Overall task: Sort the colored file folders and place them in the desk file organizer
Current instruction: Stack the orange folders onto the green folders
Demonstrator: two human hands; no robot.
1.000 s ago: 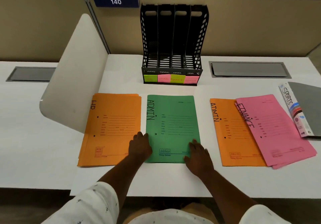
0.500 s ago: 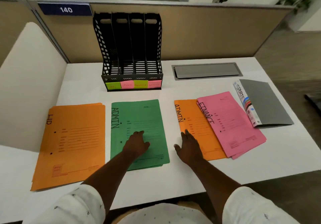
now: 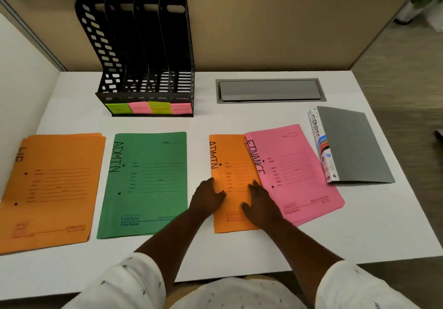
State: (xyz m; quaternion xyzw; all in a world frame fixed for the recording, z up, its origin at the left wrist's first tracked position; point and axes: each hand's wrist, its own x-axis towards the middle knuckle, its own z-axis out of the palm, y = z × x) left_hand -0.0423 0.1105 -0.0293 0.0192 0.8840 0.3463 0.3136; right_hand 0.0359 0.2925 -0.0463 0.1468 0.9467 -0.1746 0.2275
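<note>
Lightly: left hand (image 3: 207,198), right hand (image 3: 260,204) open on orange ADMIN folder (image 3: 236,164).

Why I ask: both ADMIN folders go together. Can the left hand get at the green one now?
Probably yes: the left hand rests on the orange ADMIN folder, beside the green ADMIN folder, which lies uncovered.

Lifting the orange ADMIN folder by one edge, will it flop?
Probably flops: the orange ADMIN folder looks like thin card lying flat. It likely slides easily on the smooth white desk. The pink FINANCE folder overlaps its right edge, so it may drag along.
</note>
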